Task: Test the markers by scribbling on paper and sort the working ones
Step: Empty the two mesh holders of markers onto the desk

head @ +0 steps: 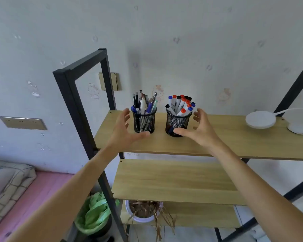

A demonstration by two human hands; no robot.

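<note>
Markers (180,105) with red, blue and black caps stand bunched in a round black wire-mesh cup (177,122) on the top wooden shelf (217,137), just inside the right hand (199,127). That hand is spread wide, fingers gently curved past the cup's outer side and thumb reaching toward its base; whether skin meets mesh cannot be told. A second mesh cup (144,122), filled with thin pens and pencils, sits just inside the left hand (125,130), which is likewise spread, thumb stretched under the cup's foot. Between the two cups lies a strip of bare smooth wood grain. Beyond the right hand the shelf runs open as far as a white round lamp base (260,119). Outside the left hand rises the black square metal frame post (73,102), close to the shelf's end.
</note>
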